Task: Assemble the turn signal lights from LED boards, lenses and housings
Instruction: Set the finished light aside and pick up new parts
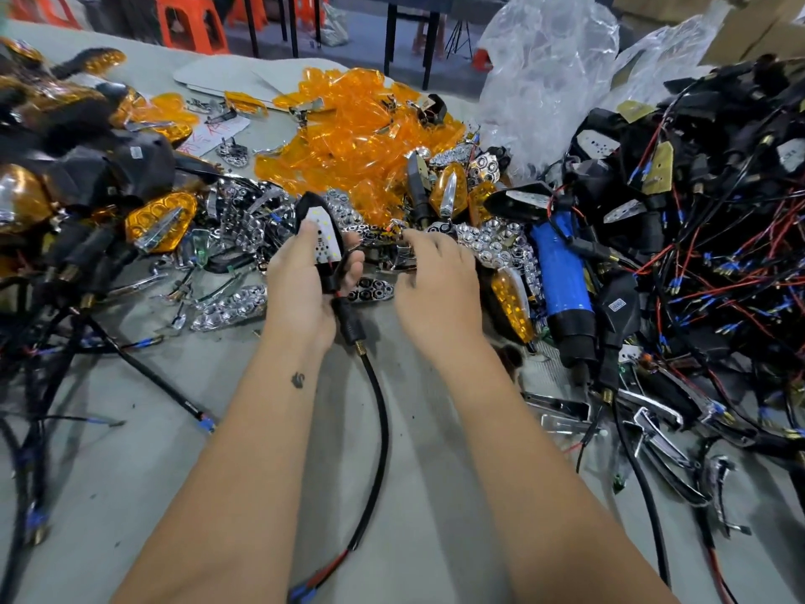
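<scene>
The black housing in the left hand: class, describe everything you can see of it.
The black housing is a pointed, teardrop-shaped shell, apparently plastic, with a white LED board seated in its open face and no lens on it. The left hand grips it, tip pointing away, thumb pressing the board. A black stem with a brass threaded end and a black cable trails toward the person, ending in red and black leads.

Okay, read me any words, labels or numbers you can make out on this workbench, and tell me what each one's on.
Nothing reads clearly.
White sticker on a black housing, left: print too small.
Label on a black housing, right: blurred.
Paper sheet with red handwriting: illegible.
LED board held in the left hand: dots only, no text.
</scene>
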A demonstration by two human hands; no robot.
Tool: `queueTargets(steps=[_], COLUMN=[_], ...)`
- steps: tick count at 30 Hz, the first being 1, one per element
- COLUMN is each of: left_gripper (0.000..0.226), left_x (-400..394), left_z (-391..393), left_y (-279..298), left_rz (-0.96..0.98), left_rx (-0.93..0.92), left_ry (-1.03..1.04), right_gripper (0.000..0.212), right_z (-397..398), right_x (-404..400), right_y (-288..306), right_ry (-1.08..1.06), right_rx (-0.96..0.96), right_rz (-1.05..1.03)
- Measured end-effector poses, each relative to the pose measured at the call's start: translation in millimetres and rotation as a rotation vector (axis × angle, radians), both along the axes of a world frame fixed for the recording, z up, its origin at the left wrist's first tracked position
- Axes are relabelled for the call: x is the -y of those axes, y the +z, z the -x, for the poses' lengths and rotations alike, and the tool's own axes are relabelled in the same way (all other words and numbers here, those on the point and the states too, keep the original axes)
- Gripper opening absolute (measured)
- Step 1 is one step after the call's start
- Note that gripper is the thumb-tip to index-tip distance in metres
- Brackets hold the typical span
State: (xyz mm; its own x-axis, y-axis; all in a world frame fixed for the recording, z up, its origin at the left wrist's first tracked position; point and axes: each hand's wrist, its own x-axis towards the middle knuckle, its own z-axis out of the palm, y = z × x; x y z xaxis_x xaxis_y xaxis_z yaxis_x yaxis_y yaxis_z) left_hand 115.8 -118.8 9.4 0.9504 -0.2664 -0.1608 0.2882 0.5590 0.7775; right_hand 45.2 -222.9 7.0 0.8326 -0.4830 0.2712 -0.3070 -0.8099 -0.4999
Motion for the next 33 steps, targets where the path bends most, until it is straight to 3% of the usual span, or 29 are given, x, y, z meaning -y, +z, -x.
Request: queueTargets(steps=[2, 4, 9, 11, 16, 19, 22, 27, 30, 33], left_gripper=[0.026, 0.027, 0.025, 0.024, 0.021, 0.022, 0.025, 0.024, 0.024, 0.027], left_x=[0.1, 0.4, 4.6, 6.6, 11.9, 12.2, 10.1, 10.7, 11.5, 12.9], left_z=[-1.2, -2.0, 0.3, 2.6, 10.0, 12.2, 10.1, 8.7, 8.3, 8.1], left_y=[-2.0, -3.4, -4.4, -3.7, -1.9, -1.3, -1.9, -2.2, -2.6, -3.6], left_rz=[0.013, 0.002, -0.043, -0.07, -0.107, -0.102, -0.106, -0.097, -0.083, -0.096], left_rx=[-0.002, 0.009, 0.053, 0.069, 0.104, 0.112, 0.108, 0.092, 0.075, 0.058], left_ry=[-0.003, -0.009, -0.015, -0.023, -0.045, -0.042, -0.033, -0.062, -0.085, -0.101], right_gripper=[0.059, 0.053, 0.018, 0.015, 0.02, 0.02, 0.032, 0.031, 0.026, 0.034], right_z=[-2.3, -1.5, 6.2, 7.8, 14.6, 15.3, 16.0, 14.1, 12.6, 10.6], right_x=[0.1, 2.9, 9.3, 10.2, 6.7, 5.2, 5.9, -0.8, -2.5, 0.8], right_y=[-6.2, -13.0, -16.4, -16.6, -9.7, -7.7, -7.6, -9.9, -14.2, -16.1], right_ry=[-0.027, -0.032, -0.049, -0.05, -0.053, -0.153, -0.183, 0.212, 0.204, 0.138], right_rx=[-0.175, -0.228, -0.062, -0.019, 0.273, 0.338, 0.286, 0.075, -0.027, -0.086], right_rz=[0.07, 0.147, 0.259, 0.205, -0.226, -0.132, 0.097, 0.161, 0.254, 0.284])
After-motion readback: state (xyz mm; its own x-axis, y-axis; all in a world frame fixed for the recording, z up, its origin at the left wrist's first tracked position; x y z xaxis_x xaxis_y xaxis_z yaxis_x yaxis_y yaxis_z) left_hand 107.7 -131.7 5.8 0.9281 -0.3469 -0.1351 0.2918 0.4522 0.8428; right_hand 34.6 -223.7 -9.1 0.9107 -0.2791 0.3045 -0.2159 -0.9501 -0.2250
